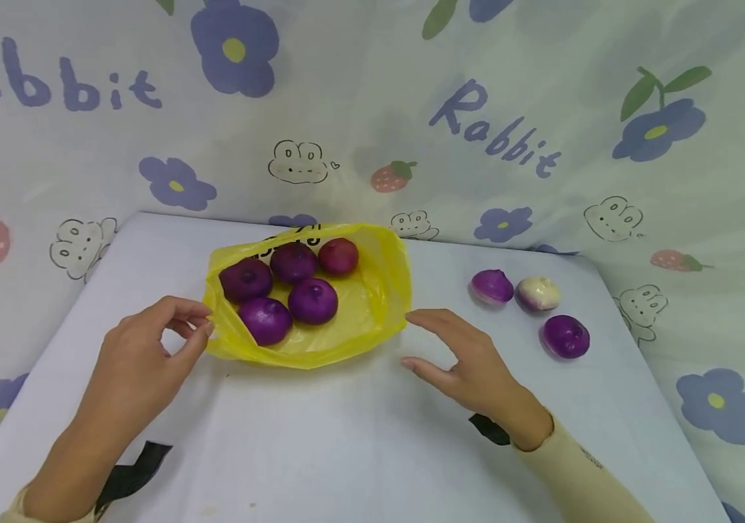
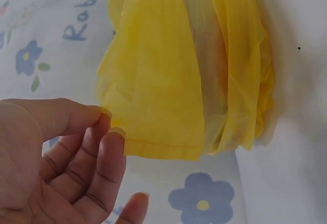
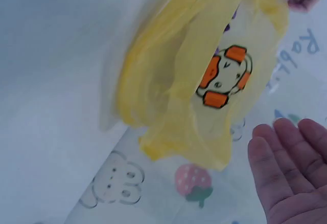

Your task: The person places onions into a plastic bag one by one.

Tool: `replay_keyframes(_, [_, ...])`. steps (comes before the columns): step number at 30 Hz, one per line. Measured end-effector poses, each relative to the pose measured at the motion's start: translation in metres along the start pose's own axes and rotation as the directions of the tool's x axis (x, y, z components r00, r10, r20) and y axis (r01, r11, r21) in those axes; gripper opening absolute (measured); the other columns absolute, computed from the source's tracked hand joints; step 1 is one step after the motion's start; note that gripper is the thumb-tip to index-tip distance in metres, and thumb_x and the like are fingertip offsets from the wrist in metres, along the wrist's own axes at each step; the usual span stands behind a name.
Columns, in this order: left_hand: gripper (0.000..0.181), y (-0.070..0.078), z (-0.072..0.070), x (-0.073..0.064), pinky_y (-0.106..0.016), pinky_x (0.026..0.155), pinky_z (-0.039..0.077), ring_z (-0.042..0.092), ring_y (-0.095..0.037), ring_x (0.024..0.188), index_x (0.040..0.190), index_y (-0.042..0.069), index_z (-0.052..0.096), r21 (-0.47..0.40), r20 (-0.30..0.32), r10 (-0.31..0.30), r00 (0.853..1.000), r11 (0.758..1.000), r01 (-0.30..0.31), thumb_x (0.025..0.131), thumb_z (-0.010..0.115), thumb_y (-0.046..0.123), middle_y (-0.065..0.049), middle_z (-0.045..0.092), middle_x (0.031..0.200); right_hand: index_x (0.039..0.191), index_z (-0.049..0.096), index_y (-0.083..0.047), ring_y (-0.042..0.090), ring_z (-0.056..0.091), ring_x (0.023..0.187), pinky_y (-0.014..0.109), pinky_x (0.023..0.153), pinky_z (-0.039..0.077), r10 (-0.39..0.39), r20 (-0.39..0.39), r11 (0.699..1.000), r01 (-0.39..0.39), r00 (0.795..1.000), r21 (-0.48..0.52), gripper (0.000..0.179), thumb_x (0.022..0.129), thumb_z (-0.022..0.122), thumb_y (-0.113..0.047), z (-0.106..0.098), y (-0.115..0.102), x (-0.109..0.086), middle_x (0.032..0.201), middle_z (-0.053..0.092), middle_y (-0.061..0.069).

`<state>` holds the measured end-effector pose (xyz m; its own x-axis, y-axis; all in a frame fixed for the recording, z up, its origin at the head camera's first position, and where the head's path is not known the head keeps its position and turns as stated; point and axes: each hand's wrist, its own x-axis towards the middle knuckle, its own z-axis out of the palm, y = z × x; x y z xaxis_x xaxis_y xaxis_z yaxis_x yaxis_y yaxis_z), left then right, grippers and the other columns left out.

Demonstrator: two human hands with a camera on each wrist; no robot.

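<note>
White cloth (image 1: 359, 80) printed with flowers and rabbits backs the pale counter (image 1: 320, 443). From the head, a yellow bag (image 1: 388, 298) lies open on it with five purple onions (image 1: 313, 301) inside; three loose onions (image 1: 538, 294) sit to its right, one mostly cream. The left hand (image 1: 144, 356) pinches the bag's left edge; the right hand's (image 1: 470, 363) grip is spread near the opposite edge. At the left wrist, thumb and fingertips hold yellow film. At the right wrist, straight fingers (image 3: 268, 168) stand apart from the bag.
</note>
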<state>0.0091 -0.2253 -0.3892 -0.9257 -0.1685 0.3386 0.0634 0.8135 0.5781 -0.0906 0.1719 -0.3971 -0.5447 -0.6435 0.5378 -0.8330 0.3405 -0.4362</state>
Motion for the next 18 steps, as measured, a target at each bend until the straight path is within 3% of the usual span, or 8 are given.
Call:
replay_keyframes(7, [0.021, -0.002, -0.001, 0.000, -0.028, 0.063, 0.035, 0.051, -0.023, 0.079, 0.115, 0.012, 0.070, 0.005, 0.013, -0.015, 1.000, 1.000, 0.015, 0.095, 0.075, 0.013, -0.004, 0.071, 0.092, 0.133, 0.066, -0.002, 0.028, 0.065, 0.119, 0.026, 0.108, 0.045, 0.029, -0.133, 0.999, -0.033, 0.991, -0.029, 0.063, 0.096, 0.072, -0.053, -0.016, 0.015, -0.019, 0.128, 0.070, 0.010])
replay_keyframes(9, [0.020, -0.003, -0.001, -0.001, -0.027, 0.063, 0.035, 0.050, -0.022, 0.078, 0.115, 0.013, 0.070, 0.005, 0.009, -0.014, 1.000, 1.000, 0.013, 0.095, 0.075, 0.013, -0.004, 0.071, 0.092, 0.136, 0.064, -0.003, 0.028, 0.064, 0.121, 0.026, 0.108, 0.045, 0.073, -0.140, 0.996, -0.079, 0.987, -0.038, 0.064, 0.092, 0.079, -0.048, -0.021, 0.018, -0.024, 0.131, 0.068, 0.010])
replay_keyframes(11, [0.020, -0.002, 0.000, 0.000, -0.026, 0.063, 0.035, 0.050, -0.022, 0.078, 0.115, 0.013, 0.070, 0.005, 0.010, -0.012, 1.000, 1.000, 0.012, 0.095, 0.075, 0.013, -0.004, 0.071, 0.091, 0.147, 0.056, -0.007, 0.028, 0.060, 0.129, 0.029, 0.111, 0.043, 0.160, -0.115, 0.984, -0.167, 0.980, -0.053, 0.078, 0.085, 0.088, -0.042, -0.027, 0.022, -0.031, 0.140, 0.063, 0.008])
replay_keyframes(13, [0.020, -0.002, 0.001, 0.001, -0.026, 0.062, 0.035, 0.049, -0.022, 0.078, 0.115, 0.013, 0.070, 0.004, 0.012, -0.014, 1.000, 1.000, 0.014, 0.095, 0.075, 0.013, -0.004, 0.071, 0.091, 0.158, 0.043, -0.011, 0.029, 0.052, 0.138, 0.037, 0.114, 0.042, 0.259, -0.083, 0.959, -0.266, 0.962, -0.095, 0.100, 0.076, 0.096, -0.036, -0.033, 0.025, -0.037, 0.151, 0.054, 0.007])
replay_keyframes(15, [0.020, -0.002, 0.002, 0.001, -0.026, 0.062, 0.035, 0.049, -0.022, 0.078, 0.115, 0.013, 0.070, 0.003, 0.013, -0.016, 1.000, 1.000, 0.016, 0.095, 0.075, 0.013, -0.004, 0.071, 0.091, 0.165, 0.028, -0.017, 0.031, 0.042, 0.146, 0.049, 0.117, 0.037, 0.360, -0.053, 0.919, -0.364, 0.932, -0.155, 0.122, 0.069, 0.100, -0.035, -0.039, 0.027, -0.042, 0.161, 0.043, 0.007])
replay_keyframes(18, [0.020, -0.002, 0.002, 0.001, -0.026, 0.062, 0.035, 0.050, -0.022, 0.079, 0.115, 0.013, 0.070, -0.001, 0.016, -0.015, 1.000, 1.000, 0.015, 0.095, 0.075, 0.013, -0.004, 0.071, 0.092, 0.169, 0.015, -0.017, 0.037, 0.029, 0.153, 0.062, 0.116, 0.031, 0.468, -0.038, 0.850, -0.462, 0.883, -0.255, 0.136, 0.067, 0.101, -0.043, -0.049, 0.032, -0.049, 0.168, 0.029, 0.012])
